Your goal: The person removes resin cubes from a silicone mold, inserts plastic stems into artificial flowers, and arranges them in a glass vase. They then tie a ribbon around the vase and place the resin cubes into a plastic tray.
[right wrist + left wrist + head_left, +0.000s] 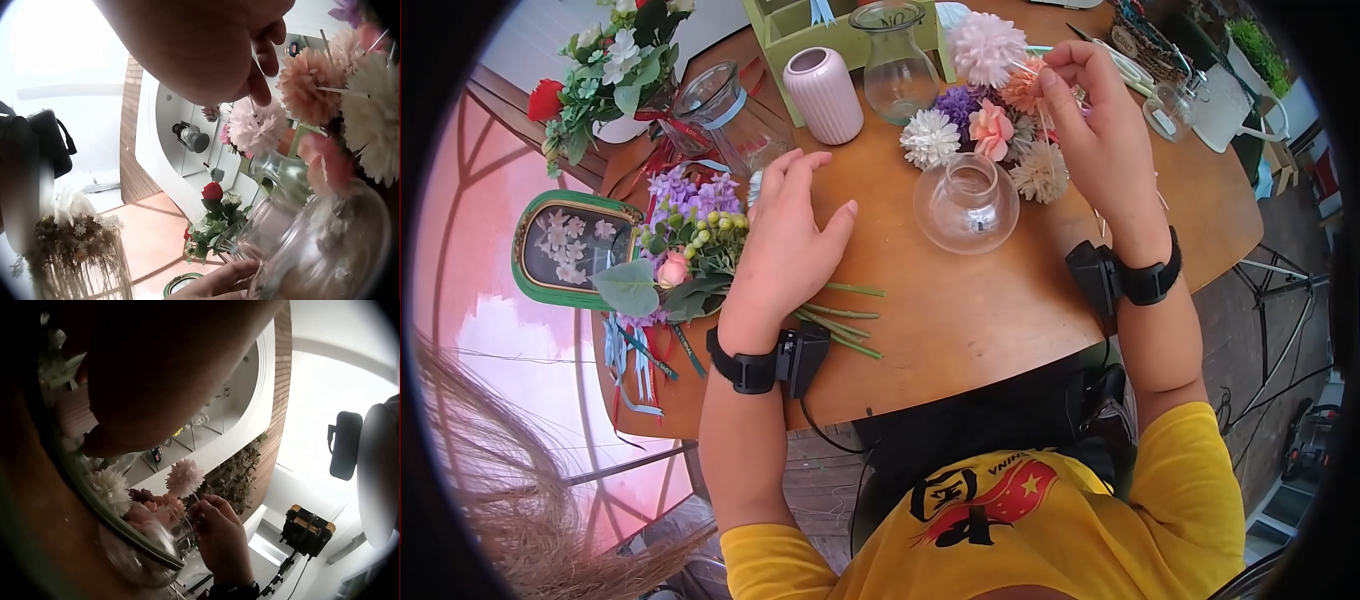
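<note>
Between thumb and fingers, my right hand pinches the thin stem of a pale pink pompom flower, raised over a cluster with a white flower, a peach one and a beige one. A round glass vase stands just in front of that cluster. My left hand is spread with relaxed fingers, above the table beside the purple flowers and over green stems. In the left wrist view the pink flower is upright above the right hand.
A ribbed pink vase, a clear glass vase and a green wooden box stand at the back. An oval green frame and ribbons lie at the left. Scissors lie at the back right.
</note>
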`<state>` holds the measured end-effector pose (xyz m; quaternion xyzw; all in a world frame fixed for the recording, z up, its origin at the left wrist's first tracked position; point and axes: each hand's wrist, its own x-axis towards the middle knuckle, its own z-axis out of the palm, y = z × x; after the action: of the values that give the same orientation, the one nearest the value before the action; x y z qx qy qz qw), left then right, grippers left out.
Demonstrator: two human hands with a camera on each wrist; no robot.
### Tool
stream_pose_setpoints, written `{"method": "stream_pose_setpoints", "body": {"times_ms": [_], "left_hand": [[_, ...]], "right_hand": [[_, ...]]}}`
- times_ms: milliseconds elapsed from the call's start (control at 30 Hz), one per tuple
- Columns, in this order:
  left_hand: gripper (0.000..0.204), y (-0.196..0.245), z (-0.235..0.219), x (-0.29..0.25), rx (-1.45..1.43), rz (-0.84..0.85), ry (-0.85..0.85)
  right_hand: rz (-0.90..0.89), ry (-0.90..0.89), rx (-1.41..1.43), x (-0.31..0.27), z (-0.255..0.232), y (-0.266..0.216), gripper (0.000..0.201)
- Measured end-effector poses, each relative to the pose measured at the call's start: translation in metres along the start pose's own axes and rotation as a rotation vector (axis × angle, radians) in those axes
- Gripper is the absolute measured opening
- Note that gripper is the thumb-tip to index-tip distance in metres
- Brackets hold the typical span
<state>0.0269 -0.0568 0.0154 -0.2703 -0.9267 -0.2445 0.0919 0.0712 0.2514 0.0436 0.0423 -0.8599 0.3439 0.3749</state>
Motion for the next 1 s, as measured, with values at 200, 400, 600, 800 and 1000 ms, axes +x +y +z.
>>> {"method": "stream_pose_setpoints", "body": {"times_ms": [200, 400, 600, 800, 1000], "left_hand": [[0.046, 0.012, -0.009, 0.003, -0.239, -0.019, -0.046], [0.055, 0.007, -0.005, 0.001, -0.011, 0.017, -0.026], [0.056, 0.002, -0.003, 0.000, -0.119, -0.024, -0.147], [0.049, 0.005, -0.004, 0.003, -0.176, -0.022, -0.171], [0.040, 0.009, 0.001, 0.008, -0.692, -0.141, -0.130]], "right_hand": [[-0.129, -0.064, 0.000, -0.003, 0.004, -0.001, 0.010], [-0.270, -0.096, -0.129, -0.003, 0.006, 0.002, 0.013], [-0.276, -0.148, -0.173, -0.006, 0.004, -0.001, 0.015], [-0.268, -0.185, -0.175, -0.008, 0.002, -0.004, 0.015], [-0.288, -0.123, -0.084, -0.004, 0.000, -0.007, 0.016]]}}
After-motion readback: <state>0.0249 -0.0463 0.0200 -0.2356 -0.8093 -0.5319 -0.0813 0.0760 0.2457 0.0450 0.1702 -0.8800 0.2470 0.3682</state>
